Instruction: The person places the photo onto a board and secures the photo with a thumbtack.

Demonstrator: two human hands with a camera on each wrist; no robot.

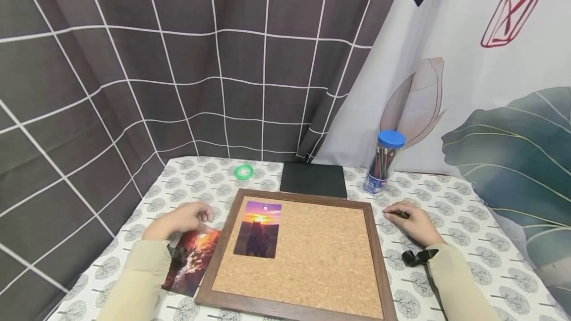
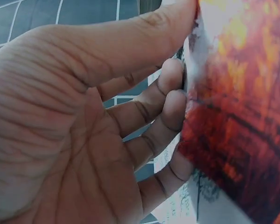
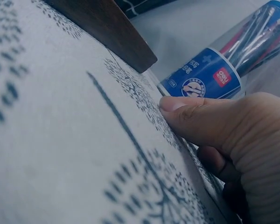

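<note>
My left hand lies on the patterned tablecloth left of a wood-framed cork board. It pinches the upper edge of a loose orange-red photo, thumb on top and fingers under the photo. A sunset photo with a dark horse sits at the board's upper left. My right hand rests on the cloth right of the board with its fingers curled. Its thumb presses down by a small dark thing that I cannot identify.
A clear tub of pens with a blue lid stands behind my right hand. A black notebook lies behind the board, with a green tape ring to its left. Curtains hang close behind the table.
</note>
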